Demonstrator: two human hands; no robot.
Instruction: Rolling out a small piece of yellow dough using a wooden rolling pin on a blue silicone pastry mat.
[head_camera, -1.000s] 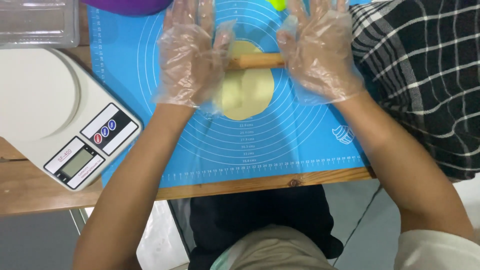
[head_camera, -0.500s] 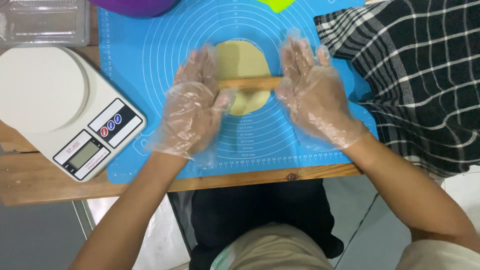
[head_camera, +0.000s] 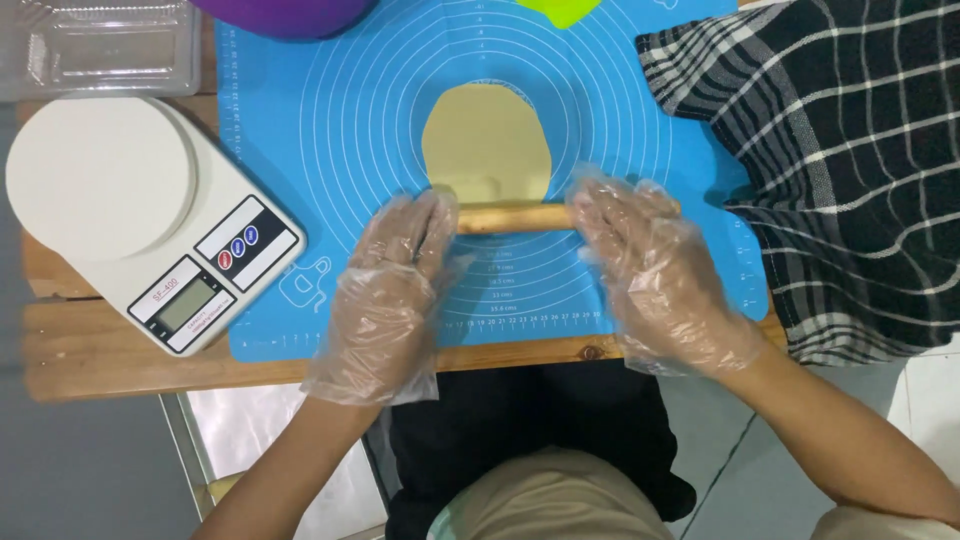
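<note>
A flat oval of pale yellow dough lies in the middle of a blue silicone mat printed with rings. A wooden rolling pin lies crosswise at the dough's near edge. My left hand, in a clear plastic glove, rests flat with its fingers on the pin's left end. My right hand, gloved the same way, presses flat on the pin's right end. Both hands have their fingers stretched out over the pin rather than wrapped round it.
A white kitchen scale stands at the left on the wooden table. A clear plastic box sits at the back left, a purple bowl behind the mat, and a black-and-white checked cloth at the right.
Both hands have rolled the pin towards me, from the far part of the dough to its near edge. The dough now lies uncovered and looks wider.
</note>
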